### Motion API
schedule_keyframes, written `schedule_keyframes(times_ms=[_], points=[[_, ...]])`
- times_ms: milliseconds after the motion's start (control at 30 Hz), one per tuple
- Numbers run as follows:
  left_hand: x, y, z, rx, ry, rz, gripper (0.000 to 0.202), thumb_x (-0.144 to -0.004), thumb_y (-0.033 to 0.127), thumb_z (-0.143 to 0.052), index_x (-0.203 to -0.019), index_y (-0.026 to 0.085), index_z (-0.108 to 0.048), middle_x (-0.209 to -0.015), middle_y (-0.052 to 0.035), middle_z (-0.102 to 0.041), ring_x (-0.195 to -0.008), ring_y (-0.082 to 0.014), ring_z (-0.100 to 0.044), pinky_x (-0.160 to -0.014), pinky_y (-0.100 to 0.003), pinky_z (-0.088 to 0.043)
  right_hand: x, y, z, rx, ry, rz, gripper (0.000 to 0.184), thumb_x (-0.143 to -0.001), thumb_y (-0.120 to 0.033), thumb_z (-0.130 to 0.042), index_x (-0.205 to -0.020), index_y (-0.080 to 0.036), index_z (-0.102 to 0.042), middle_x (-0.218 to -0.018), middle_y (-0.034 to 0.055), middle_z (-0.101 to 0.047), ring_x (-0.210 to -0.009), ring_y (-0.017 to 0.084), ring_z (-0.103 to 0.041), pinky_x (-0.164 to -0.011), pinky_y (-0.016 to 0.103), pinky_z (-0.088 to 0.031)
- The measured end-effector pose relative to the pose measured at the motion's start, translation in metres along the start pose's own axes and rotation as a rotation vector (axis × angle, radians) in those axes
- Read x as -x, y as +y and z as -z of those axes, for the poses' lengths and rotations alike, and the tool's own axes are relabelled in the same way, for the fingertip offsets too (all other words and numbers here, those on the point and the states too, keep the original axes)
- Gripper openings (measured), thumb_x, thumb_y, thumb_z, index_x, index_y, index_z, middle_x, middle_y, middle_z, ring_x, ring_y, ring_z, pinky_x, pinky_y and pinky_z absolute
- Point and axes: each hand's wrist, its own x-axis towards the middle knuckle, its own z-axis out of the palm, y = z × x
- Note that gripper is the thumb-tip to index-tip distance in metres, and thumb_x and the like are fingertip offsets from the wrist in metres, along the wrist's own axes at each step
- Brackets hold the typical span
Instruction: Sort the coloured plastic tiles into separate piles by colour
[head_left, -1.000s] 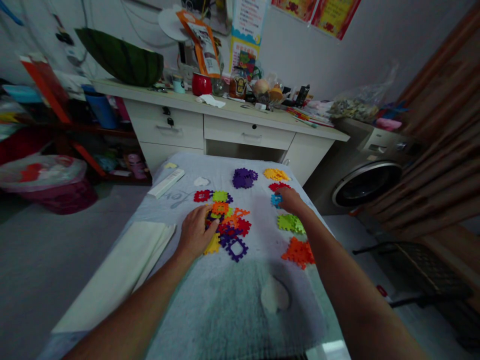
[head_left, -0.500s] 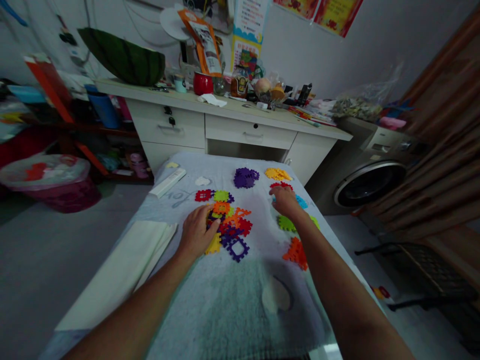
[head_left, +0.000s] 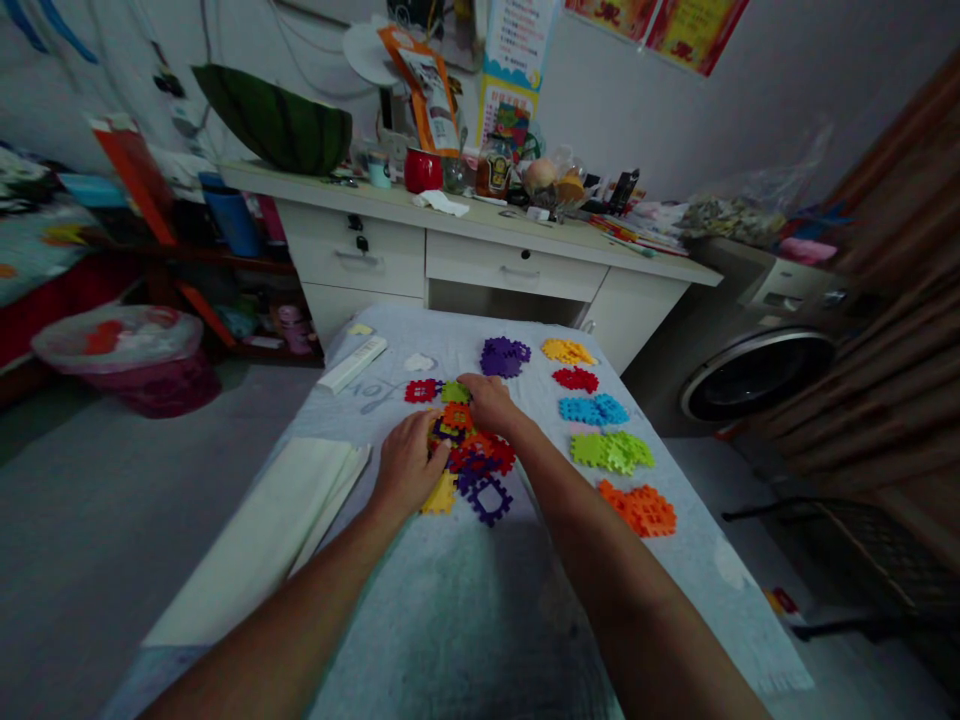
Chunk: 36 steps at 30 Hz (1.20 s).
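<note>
My left hand (head_left: 409, 465) curls over the left side of a mixed pile of toothed plastic building tiles (head_left: 476, 460), its thumb and fingers around some of them. A yellow tile (head_left: 441, 495) shows below that thumb, and a purple square frame tile (head_left: 490, 500) lies at the pile's near edge. My right hand (head_left: 491, 403) is closed at the right edge of a green tile (head_left: 454, 391); whatever its fingertips pinch is hidden. To the left of the green tile is a red window-like tile (head_left: 422, 391).
Tiles sorted by colour lie beyond and to the right: purple (head_left: 504, 356), yellow (head_left: 568, 351), red (head_left: 576, 379), blue (head_left: 592, 409), green (head_left: 611, 451) and orange (head_left: 639, 509). A white box (head_left: 352, 364) and folded white cloth (head_left: 262, 540) lie left. A cluttered desk (head_left: 360, 250) stands behind.
My right hand has moved left from the red stack on the right to the green tile by the mixed pile. My left hand stays on the pile. The view has shifted slightly.
</note>
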Motion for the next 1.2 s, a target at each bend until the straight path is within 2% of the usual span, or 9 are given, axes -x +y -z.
schedule_keyframes(times_ms=[167,367,467,567,667,900,1033,1200], points=[[0.0,0.002,0.001,0.002,0.002,0.008,0.04,-0.085,0.031,-0.05,-0.123,0.018,-0.052,-0.123,-0.0117,-0.06,-0.114,-0.0284,-0.055,-0.101,-0.046,-0.042,-0.008,0.003,0.0,0.07,-0.062,0.043,0.042,-0.084,-0.012,-0.045,-0.12,-0.023,-0.062,-0.131,0.0065,-0.06,-0.118,0.026,-0.052,-0.099,0.038,-0.038],[0.0,0.003,0.004,-0.004,-0.004,0.001,0.039,-0.088,0.036,-0.048,-0.122,0.017,-0.052,-0.122,-0.0118,-0.06,-0.115,-0.028,-0.055,-0.101,-0.046,-0.042,0.0,0.005,0.002,0.082,-0.014,-0.004,0.034,-0.082,-0.014,-0.05,-0.111,-0.021,-0.066,-0.121,0.0091,-0.063,-0.11,0.024,-0.056,-0.093,0.035,-0.04],[0.001,0.005,0.006,-0.024,-0.017,-0.017,0.043,-0.088,0.042,-0.051,-0.123,0.018,-0.052,-0.124,-0.0122,-0.059,-0.116,-0.0284,-0.054,-0.102,-0.046,-0.041,0.001,0.007,0.001,0.047,0.006,0.015,0.038,-0.081,-0.015,-0.052,-0.116,-0.019,-0.064,-0.125,0.0098,-0.061,-0.112,0.024,-0.054,-0.094,0.035,-0.039],[0.004,0.009,0.008,-0.067,-0.041,-0.036,0.057,-0.08,0.049,-0.061,-0.128,0.02,-0.049,-0.129,-0.0128,-0.055,-0.12,-0.0308,-0.05,-0.102,-0.048,-0.039,-0.001,0.009,-0.001,0.011,-0.012,0.078,0.048,-0.08,-0.013,-0.052,-0.127,-0.021,-0.057,-0.134,0.0082,-0.056,-0.117,0.023,-0.051,-0.098,0.035,-0.037],[0.008,0.011,0.01,-0.113,-0.095,-0.051,0.073,-0.073,0.055,-0.067,-0.134,0.022,-0.045,-0.135,-0.0136,-0.05,-0.125,-0.033,-0.046,-0.104,-0.05,-0.037,-0.003,0.008,-0.002,0.008,-0.043,0.1,0.045,-0.082,-0.012,-0.05,-0.125,-0.023,-0.059,-0.133,0.0064,-0.057,-0.118,0.022,-0.05,-0.099,0.036,-0.036],[0.015,0.008,0.013,-0.12,-0.211,-0.125,0.094,-0.062,0.065,-0.072,-0.139,0.022,-0.041,-0.141,-0.0154,-0.044,-0.129,-0.0353,-0.041,-0.106,-0.052,-0.033,0.006,0.007,-0.001,0.001,0.033,0.009,0.027,-0.082,-0.013,-0.053,-0.105,-0.018,-0.067,-0.111,0.0108,-0.062,-0.106,0.021,-0.053,-0.092,0.031,-0.038],[0.017,0.007,0.013,-0.117,-0.228,-0.161,0.101,-0.055,0.065,-0.076,-0.14,0.023,-0.041,-0.144,-0.0156,-0.041,-0.132,-0.0374,-0.038,-0.108,-0.054,-0.031,0.017,0.011,0.007,-0.057,0.124,-0.046,0.022,-0.087,-0.02,-0.054,-0.106,-0.017,-0.065,-0.111,0.0107,-0.062,-0.105,0.02,-0.054,-0.09,0.028,-0.038],[0.017,0.009,0.013,-0.149,-0.249,-0.149,0.101,-0.053,0.059,-0.079,-0.139,0.024,-0.041,-0.147,-0.0156,-0.038,-0.134,-0.0379,-0.036,-0.109,-0.054,-0.03,0.036,0.026,0.024,-0.085,0.175,-0.203,0.027,-0.098,-0.027,-0.038,-0.108,-0.017,-0.061,-0.1,0.0093,-0.069,-0.091,0.018,-0.061,-0.078,0.026,-0.039]])
